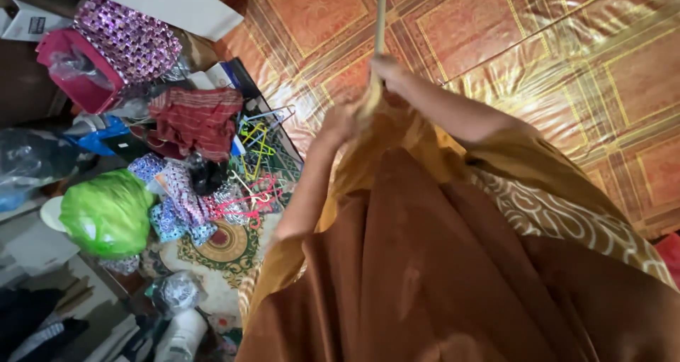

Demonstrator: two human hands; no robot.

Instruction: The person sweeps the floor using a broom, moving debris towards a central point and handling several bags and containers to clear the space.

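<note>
- The patterned floor (510,43), glossy orange and red squares, takes up the whole upper right of my view. That is my open room, so I judge any swing of the stick should go out that way.
- My brown garment (439,277) fills the lower middle and hides whatever lies right below me, so I cannot tell how much space I have there.
- The cluttered heap to my left is the tight edge. It holds a green plastic bag (108,213), a red striped cloth (197,121), a purple sequinned bag (127,40) and a tangle of coloured hangers (251,171). I would keep my near elbow in so nothing there snags.
- A white panel (163,4) runs along the top left above the heap, another edge to stay off.
- The wooden stick (380,15) stands almost upright ahead of me and runs out of the top of the frame, so I cannot see its far end.
- My right hand (388,70) is closed round the stick, higher up.
- My left hand (341,120) sits just below it. It looks curled on the stick too, but blur and cloth keep me from being sure of the fingers.
- To do this well, I think both hands should stay stacked close with a firm grip and the stick held steady.
</note>
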